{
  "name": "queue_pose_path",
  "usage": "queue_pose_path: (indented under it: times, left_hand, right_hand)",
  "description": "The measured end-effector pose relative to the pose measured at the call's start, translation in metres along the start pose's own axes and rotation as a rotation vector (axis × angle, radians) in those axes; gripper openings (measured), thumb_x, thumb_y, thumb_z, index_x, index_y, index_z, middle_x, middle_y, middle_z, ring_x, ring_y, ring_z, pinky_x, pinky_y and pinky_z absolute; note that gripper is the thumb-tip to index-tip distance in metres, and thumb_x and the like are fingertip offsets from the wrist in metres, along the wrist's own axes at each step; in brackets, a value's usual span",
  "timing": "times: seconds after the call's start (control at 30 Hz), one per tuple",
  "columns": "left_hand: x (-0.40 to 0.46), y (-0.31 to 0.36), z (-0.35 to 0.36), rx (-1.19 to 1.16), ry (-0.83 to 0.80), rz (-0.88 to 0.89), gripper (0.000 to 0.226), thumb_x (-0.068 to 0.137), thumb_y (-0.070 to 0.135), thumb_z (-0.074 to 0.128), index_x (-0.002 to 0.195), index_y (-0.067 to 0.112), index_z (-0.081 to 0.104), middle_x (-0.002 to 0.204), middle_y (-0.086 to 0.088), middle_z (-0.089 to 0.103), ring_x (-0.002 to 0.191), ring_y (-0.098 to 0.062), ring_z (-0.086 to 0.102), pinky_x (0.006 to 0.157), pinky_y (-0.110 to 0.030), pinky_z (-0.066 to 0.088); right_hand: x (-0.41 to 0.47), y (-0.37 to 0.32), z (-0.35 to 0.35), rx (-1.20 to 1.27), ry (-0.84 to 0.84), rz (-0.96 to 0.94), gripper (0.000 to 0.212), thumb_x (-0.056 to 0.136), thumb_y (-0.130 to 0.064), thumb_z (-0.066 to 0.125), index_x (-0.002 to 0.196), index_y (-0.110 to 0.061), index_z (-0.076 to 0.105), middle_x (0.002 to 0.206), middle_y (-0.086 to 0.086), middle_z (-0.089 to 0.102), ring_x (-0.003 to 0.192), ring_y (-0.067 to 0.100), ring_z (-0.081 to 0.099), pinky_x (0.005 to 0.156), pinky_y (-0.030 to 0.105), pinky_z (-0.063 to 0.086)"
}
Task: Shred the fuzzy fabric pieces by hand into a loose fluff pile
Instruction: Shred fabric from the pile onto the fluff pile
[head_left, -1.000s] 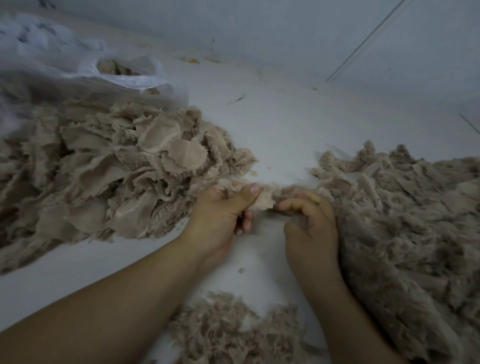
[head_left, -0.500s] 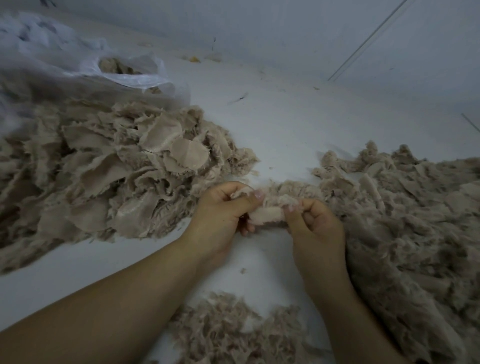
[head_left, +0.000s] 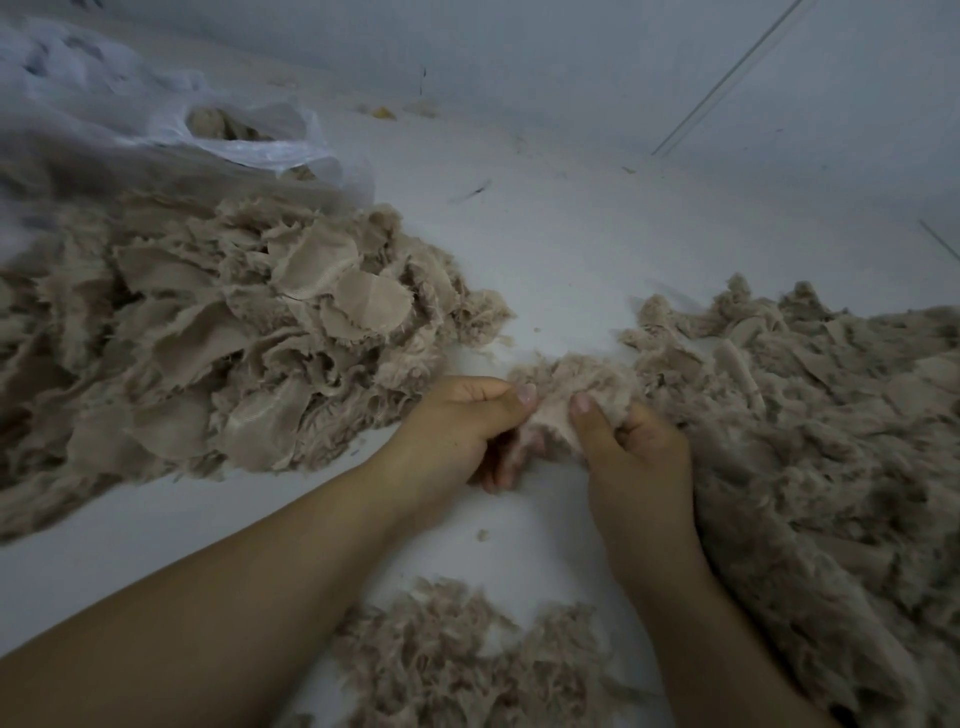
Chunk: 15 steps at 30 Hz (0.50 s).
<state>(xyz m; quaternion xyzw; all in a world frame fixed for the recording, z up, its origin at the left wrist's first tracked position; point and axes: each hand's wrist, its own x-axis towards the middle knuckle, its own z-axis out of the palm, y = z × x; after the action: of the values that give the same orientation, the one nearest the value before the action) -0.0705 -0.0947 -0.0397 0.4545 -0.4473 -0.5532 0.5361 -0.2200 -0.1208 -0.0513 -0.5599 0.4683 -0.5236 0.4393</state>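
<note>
Fuzzy matt cloth scraps (head_left: 218, 332); thin glossy plastic bag (head_left: 249, 148).

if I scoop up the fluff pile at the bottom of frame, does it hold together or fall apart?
Probably falls apart: the fluff pile is loose wispy strands with white surface showing through gaps. Likely very light and floppy, with no stiff backing visible, unlike the flat-backed scraps in the fabric heap. Stray tufts would likely drift off.

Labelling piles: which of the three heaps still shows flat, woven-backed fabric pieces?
The left heap, beside the plastic bag: smooth backing patches face up. The right heap and near pile look mostly fuzzy and shredded.
</note>
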Motion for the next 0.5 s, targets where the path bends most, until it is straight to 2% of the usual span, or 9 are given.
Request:
queue_pose_path:
  times: [0.03,0.1,0.13,0.23,0.27,0.4,0.5]
  left_hand:
    - [0.0,0.001,-0.002,-0.011,0.006,0.007,0.038,0.08,0.038,0.061,0.06,0.006,0.061,0.047,-0.008,0.051,0.036,-0.015,0.042,0.04,-0.017,0.033]
    - [-0.001,0.003,-0.005,0.007,0.011,0.012,0.035,0.079,0.037,0.061,0.051,0.017,0.063,0.044,-0.003,0.047,0.036,-0.013,0.038,0.038,-0.017,0.031]
    - [-0.002,0.004,-0.006,0.016,0.005,0.014,0.035,0.079,0.038,0.061,0.05,0.018,0.062,0.043,-0.002,0.045,0.035,-0.012,0.036,0.037,-0.018,0.029]
    - [-0.002,0.004,-0.008,-0.035,-0.043,0.027,0.038,0.084,0.036,0.064,0.051,0.017,0.058,0.043,-0.001,0.039,0.035,-0.013,0.031,0.04,-0.023,0.019]
    - [-0.003,0.004,-0.009,-0.064,-0.057,0.023,0.04,0.086,0.034,0.065,0.051,0.017,0.057,0.043,-0.001,0.037,0.035,-0.013,0.029,0.041,-0.026,0.017]
    - [-0.004,0.006,-0.014,-0.145,-0.199,-0.063,0.035,0.084,0.028,0.061,0.051,0.018,0.054,0.046,0.0,0.036,0.036,-0.01,0.027,0.04,-0.025,0.016]
    - [-0.006,0.012,-0.02,0.003,-0.427,-0.096,0.034,0.088,0.019,0.055,0.055,0.016,0.055,0.049,-0.004,0.035,0.038,-0.011,0.026,0.041,-0.026,0.017]
  right_hand:
    - [0.001,-0.001,0.0,0.023,0.018,0.016,0.036,0.094,-0.021,0.066,0.085,0.013,0.056,0.084,0.04,0.056,0.065,0.022,0.051,0.059,0.037,0.044]
    - [0.002,-0.001,0.0,0.034,0.037,0.023,0.041,0.093,-0.021,0.066,0.085,0.017,0.054,0.078,0.04,0.057,0.064,0.022,0.05,0.058,0.037,0.043]
    - [0.002,0.0,0.0,0.026,0.045,0.021,0.041,0.093,-0.022,0.067,0.081,0.015,0.055,0.07,0.033,0.058,0.061,0.02,0.05,0.055,0.035,0.042]
    - [0.002,0.003,0.0,-0.01,0.084,0.027,0.039,0.092,-0.022,0.068,0.064,-0.002,0.051,0.047,-0.007,0.053,0.047,0.01,0.044,0.043,0.022,0.037]
    - [0.002,0.004,0.0,-0.025,0.089,0.021,0.039,0.092,-0.021,0.068,0.061,-0.007,0.049,0.044,-0.009,0.051,0.043,0.006,0.042,0.04,0.019,0.035]
    - [0.002,0.005,0.0,-0.052,0.055,-0.009,0.038,0.092,-0.021,0.068,0.062,-0.005,0.053,0.045,-0.008,0.05,0.041,0.004,0.041,0.039,0.018,0.034]
    - [0.002,0.007,-0.001,-0.076,0.033,-0.021,0.041,0.092,-0.02,0.068,0.06,-0.006,0.046,0.047,-0.002,0.042,0.043,0.009,0.034,0.042,0.022,0.029]
